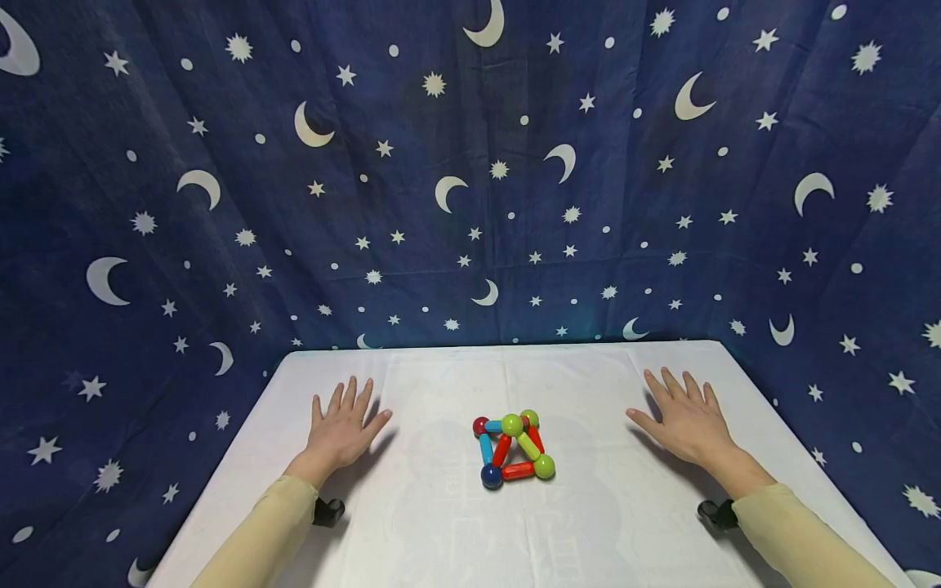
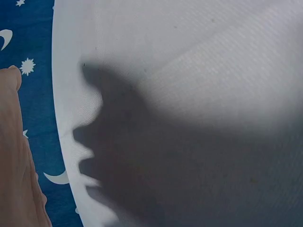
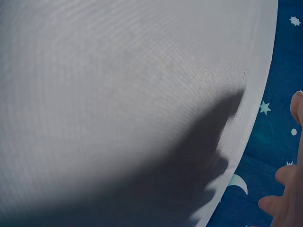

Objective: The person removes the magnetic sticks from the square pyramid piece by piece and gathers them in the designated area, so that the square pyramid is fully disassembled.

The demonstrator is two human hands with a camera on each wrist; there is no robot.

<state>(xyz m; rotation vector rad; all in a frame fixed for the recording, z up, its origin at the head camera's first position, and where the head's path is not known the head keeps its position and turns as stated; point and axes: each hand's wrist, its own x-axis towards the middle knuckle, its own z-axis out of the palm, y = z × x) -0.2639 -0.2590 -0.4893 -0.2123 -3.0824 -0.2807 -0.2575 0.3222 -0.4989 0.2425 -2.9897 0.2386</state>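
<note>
A small frame of magnetic rods and balls sits on the white table, midway between my hands in the head view. Its rods are red, blue and yellow-green; its balls are dark red, dark blue and green. To its left, my left hand is held with fingers spread, palm down, holding nothing. My right hand is spread the same way on the other side, also apart from the frame. In the left wrist view part of the left hand shows at the edge; the right wrist view shows some right fingers.
The white-covered table has rounded far corners. A dark blue curtain with moons and stars surrounds its back and sides. Black wrist cameras hang below both wrists. Shadows of the hands fall on the cloth.
</note>
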